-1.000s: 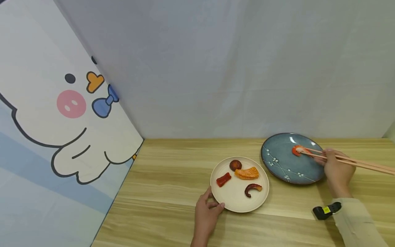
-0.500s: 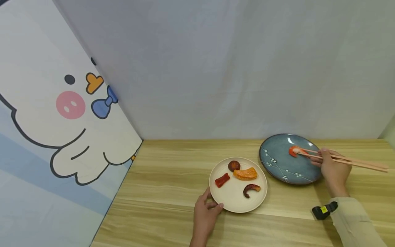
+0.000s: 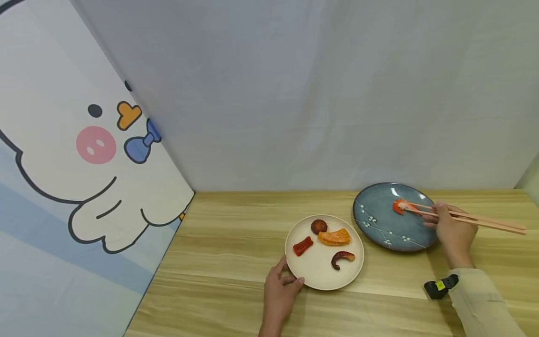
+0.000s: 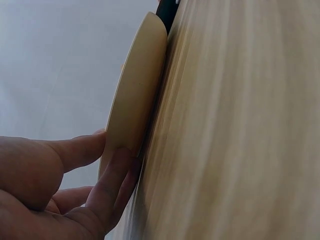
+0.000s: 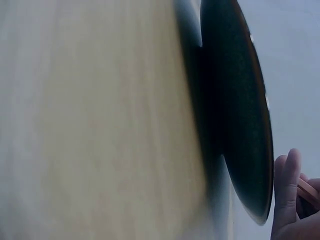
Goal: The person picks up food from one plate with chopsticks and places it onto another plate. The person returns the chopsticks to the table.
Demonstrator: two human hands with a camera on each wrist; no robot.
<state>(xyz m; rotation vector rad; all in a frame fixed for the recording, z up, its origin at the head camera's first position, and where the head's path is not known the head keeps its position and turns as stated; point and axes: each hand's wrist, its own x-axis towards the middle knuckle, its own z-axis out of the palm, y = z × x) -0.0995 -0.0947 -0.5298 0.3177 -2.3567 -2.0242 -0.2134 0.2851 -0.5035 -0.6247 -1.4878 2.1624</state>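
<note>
In the head view, my left hand (image 3: 279, 292) holds the near left rim of a cream plate (image 3: 317, 278), thumb and fingers spread along its edge. On that plate lie an orange salmon slice (image 3: 334, 237), a dark red strip (image 3: 302, 246), a round brown mushroom-like piece (image 3: 319, 227) and a curled octopus tentacle (image 3: 342, 258). My right hand (image 3: 455, 234) grips a pair of wooden chopsticks (image 3: 492, 223) over the right side of a blue-grey plate (image 3: 379, 229). Their tips meet a red-and-white, shrimp-like piece (image 3: 399, 206) over that plate.
The wooden table (image 3: 227, 262) runs back to a pale cloth wall (image 3: 294, 103). A cartoon-printed panel (image 3: 139, 196) borders its left side. The blue plate stands behind and right of the cream one, close to its rim. A black wrist device (image 3: 436, 289) sits at the right sleeve.
My right hand and the chopsticks have shifted slightly left. My left hand keeps its place at the cream plate's rim, and the food pieces on that plate lie as before.
</note>
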